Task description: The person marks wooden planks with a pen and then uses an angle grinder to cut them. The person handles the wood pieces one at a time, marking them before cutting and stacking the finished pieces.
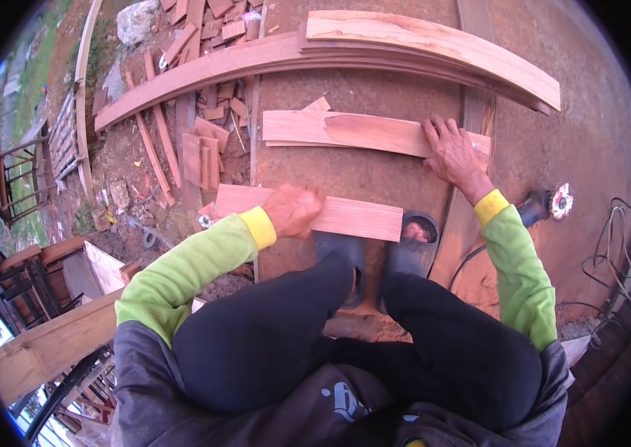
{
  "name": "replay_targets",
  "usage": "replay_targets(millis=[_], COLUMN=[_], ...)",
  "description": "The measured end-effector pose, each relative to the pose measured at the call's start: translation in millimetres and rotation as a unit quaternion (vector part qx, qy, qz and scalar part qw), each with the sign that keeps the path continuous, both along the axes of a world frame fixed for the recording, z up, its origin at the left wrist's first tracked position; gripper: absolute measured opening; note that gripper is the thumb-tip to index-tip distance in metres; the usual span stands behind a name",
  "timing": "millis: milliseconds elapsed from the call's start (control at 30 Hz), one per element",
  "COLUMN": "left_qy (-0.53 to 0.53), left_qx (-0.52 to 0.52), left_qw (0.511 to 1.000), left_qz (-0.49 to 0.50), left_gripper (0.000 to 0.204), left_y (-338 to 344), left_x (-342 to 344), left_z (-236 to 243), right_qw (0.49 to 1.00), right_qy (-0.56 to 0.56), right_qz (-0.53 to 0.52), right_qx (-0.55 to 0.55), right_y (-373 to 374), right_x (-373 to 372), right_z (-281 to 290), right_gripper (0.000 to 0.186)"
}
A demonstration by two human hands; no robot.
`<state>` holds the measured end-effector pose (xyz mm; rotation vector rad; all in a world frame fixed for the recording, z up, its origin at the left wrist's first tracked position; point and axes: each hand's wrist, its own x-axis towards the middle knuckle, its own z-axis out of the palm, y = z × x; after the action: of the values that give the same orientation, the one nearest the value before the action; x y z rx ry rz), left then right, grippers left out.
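Note:
My left hand (293,211) is closed round a short reddish wooden board (364,217), which lies crosswise above my feet. Farther out, a longer pale-brown plank (345,128) rests on the ground on top of another thin piece. My right hand (453,153) grips this plank across its width near the right end, with fingertips at the far edge. The undersides of both pieces are hidden.
Beyond lies a stack of long planks (432,36). Wood offcuts (215,149) are scattered at the left. An angle grinder (535,206) with a disc sits right of my right forearm, near loose cables (613,238). A timber beam (55,346) crosses at lower left.

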<state>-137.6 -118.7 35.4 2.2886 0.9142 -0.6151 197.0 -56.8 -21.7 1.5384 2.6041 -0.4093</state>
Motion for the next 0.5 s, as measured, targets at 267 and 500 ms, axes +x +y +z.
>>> replay_targets(millis=[267,500], left_qy=[-0.038,-0.043], left_qx=[-0.034,-0.025], left_qw=[0.993,0.991], left_qz=[0.106,0.123], left_gripper=[0.056,0.052], left_y=[-22.3,-26.2], left_x=[27.7,25.7], left_z=[-43.0,-58.1], right_qw=[0.994,0.990], right_qy=[0.078,0.123], right_qz=[0.049,0.029], right_qx=[-0.065,-0.056], right_y=[23.2,11.8], right_x=[11.8,10.2], right_z=[1.9,33.7], right_gripper=[0.068,0.060])
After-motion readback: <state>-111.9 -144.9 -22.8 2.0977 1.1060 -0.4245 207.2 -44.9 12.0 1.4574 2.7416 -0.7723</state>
